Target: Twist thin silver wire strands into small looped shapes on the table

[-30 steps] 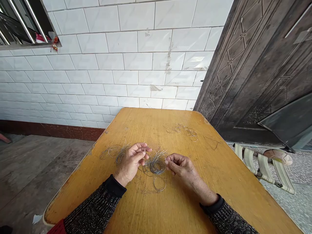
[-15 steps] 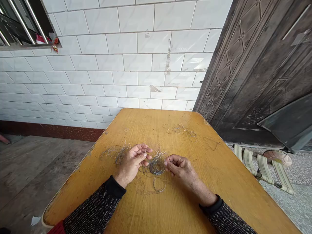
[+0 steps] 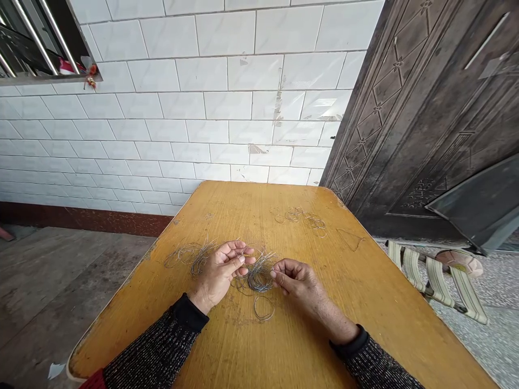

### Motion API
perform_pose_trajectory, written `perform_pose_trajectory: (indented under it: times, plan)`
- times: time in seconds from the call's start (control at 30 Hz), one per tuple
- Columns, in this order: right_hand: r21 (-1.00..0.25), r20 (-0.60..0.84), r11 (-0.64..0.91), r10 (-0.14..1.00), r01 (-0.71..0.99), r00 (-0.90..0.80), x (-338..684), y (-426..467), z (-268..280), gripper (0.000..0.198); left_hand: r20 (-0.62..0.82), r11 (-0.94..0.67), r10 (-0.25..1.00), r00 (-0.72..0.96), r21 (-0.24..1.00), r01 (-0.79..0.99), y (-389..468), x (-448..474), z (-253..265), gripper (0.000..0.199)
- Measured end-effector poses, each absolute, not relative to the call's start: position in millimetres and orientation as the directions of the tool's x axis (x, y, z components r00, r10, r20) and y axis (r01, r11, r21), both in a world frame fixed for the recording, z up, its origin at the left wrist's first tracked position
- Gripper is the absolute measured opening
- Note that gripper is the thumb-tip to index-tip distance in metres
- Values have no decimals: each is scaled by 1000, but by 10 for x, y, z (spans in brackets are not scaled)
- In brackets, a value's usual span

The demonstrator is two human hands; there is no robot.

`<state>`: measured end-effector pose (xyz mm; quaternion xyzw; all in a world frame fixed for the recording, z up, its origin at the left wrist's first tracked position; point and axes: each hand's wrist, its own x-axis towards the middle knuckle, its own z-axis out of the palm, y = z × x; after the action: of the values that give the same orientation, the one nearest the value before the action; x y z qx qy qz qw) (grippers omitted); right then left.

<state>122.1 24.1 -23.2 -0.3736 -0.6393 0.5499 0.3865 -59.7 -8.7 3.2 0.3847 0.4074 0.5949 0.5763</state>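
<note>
Wire tangle (image 3: 259,275) (thin, grey) pinched from both sides by left hand (image 3: 219,270) and right hand (image 3: 298,281).

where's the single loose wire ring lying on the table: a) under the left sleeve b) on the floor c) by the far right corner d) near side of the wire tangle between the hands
d: the single wire ring lies flat on the yellow table, just nearer the camera than the wire tangle between the left hand and right hand.
</note>
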Motion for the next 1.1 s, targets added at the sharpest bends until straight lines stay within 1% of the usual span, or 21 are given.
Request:
perform_pose_trajectory:
  times: [1.1]
  plan:
    - [-994, 71, 100, 905, 47, -419, 1221, 249, -251, 34, 7, -11, 1000, -10, 935, -355, -75, -624, -8, 26]
